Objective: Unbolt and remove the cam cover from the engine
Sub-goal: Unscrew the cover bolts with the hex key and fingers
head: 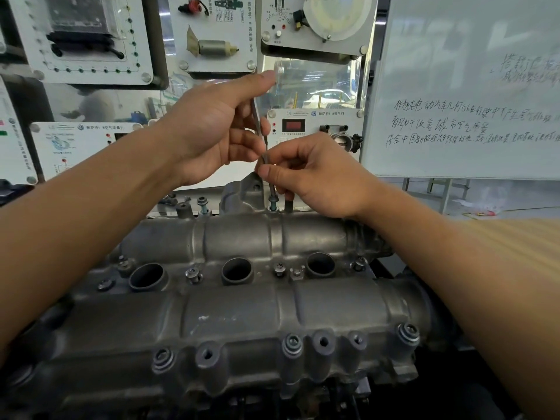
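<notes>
Both hands pinched a thin grey metal key [263, 153] upright over a raised bolt [273, 204] at the far edge of the grey cast-aluminium cam cover [242, 310]: left hand [212, 128] gripping its top, right hand [315, 177] its lower shaft.

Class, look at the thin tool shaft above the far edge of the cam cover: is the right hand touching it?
Touching. The head view shows the right hand pinching the tool shaft between thumb and fingertips.

1. The thin grey metal tool shaft [260, 122] is partly hidden behind the fingers of both hands, so its full shape cannot be told.
2. The grey cast-metal cam cover [242, 310] is cut off by the lower edge.
3. Right of the cover, the handwriting on the whiteboard [472, 86] is blurred.
</notes>
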Available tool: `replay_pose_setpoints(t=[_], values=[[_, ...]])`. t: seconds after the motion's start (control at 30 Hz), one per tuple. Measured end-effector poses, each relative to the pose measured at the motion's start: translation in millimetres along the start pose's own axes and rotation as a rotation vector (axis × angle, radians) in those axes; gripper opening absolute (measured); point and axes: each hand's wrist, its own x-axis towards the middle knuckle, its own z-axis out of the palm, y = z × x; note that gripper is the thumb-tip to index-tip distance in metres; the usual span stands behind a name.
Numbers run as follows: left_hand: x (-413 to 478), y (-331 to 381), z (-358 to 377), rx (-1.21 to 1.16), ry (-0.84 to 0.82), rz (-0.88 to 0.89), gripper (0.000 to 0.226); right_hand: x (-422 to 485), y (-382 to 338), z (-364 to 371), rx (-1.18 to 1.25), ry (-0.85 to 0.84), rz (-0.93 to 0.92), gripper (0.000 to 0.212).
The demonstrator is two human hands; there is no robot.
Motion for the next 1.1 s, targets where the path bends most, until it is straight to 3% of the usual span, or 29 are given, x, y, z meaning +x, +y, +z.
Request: replay_pose_setpoints(t=[0.27,0.47,0.6,0.7,1.1], values=[[-0.4,1.6,-1.4,-0.004,0.02,-0.065,0.041,-0.5,-0.6,-0.5,0.04,-0.009,0.003,0.015],[-0.7,3.8,-6.6,-0.06,-0.15,-0.111,0.045,-0.9,-1.5,-0.7,0.056,0.008,0.002,0.017],[-0.5,4.4,-6.5,-0.132,-0.258,-0.095,0.041,0.2,0.8,-1.3,0.04,0.039,-0.007,0.034],[-1.5,4.0,-4.6,-0.122,-0.302,-0.073,0.039,1.8,2.7,-0.9,0.063,0.052,-0.009,0.035],[-3.4,1.1,3.9,0.059,-0.057,0.021,0.04,0.9,1.6,-1.1,0.034,-0.013,-0.018,0.034]])
